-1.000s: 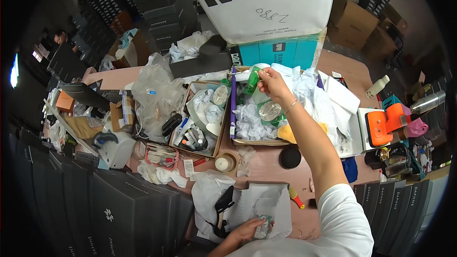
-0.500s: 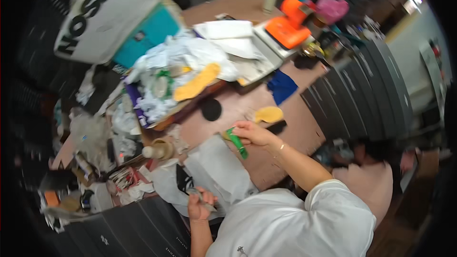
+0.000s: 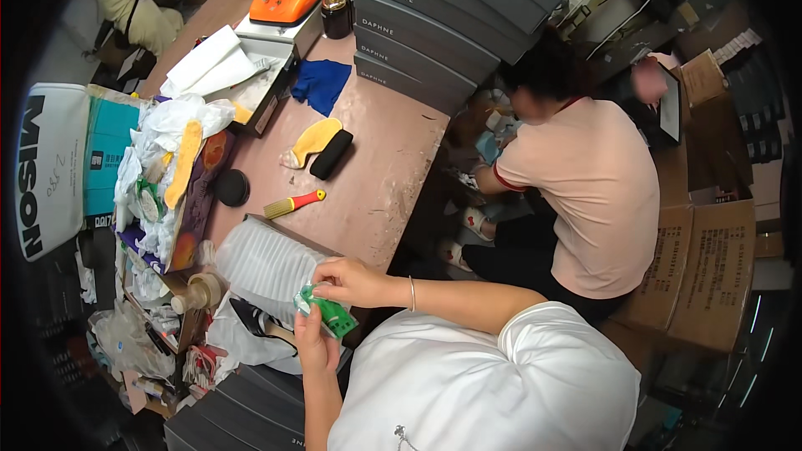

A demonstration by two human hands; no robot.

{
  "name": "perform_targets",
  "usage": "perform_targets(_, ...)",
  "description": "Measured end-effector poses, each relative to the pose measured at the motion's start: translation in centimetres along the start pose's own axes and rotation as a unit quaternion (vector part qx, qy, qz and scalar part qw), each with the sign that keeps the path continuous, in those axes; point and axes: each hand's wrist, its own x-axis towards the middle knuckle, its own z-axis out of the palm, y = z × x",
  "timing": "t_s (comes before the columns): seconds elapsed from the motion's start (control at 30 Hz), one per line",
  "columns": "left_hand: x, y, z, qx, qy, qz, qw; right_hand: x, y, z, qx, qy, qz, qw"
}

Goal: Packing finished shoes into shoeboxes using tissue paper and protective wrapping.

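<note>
Both hands are gripping a green packet at six o'clock: the left hand is pinching its lower edge, the right hand is closing fingers over its top. A black shoe is lying at nine o'clock of it, a brush at twelve.

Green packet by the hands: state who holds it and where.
Both hands hold the green packet: the left hand grips its lower left edge, the right hand pinches its top edge.

pink worktable bears brush, blue cloth, grey boxes.
</note>
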Motion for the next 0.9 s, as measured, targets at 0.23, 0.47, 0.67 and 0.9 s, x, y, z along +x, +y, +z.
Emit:
perform_targets(0.23, 0.0, -2.1, 0.4, 0.000, 0.067, 0.004, 0.998, -0.2, 1.1, -1.6, -0.004, -0.091, -0.018, 0.996)
perform_targets(0.47, 3.6, -3.4, 3.0, -0.038, 0.132, 0.087, 0.987, 1.1, 2.2, -4.8, 0.091, -0.074, 0.006, 0.993)
perform_targets(0.67, 6.7, -3.6, 6.6, -0.031, 0.108, 0.081, 0.990, 0.8, 1.9, -7.4, 0.177, -0.219, 0.119, 0.952)
perform_targets(0.9, 6.1, -3.2, 6.4, 0.016, 0.026, 0.026, 0.999, -0.4, 2.7, -6.1, 0.145, -0.142, -0.012, 0.979)
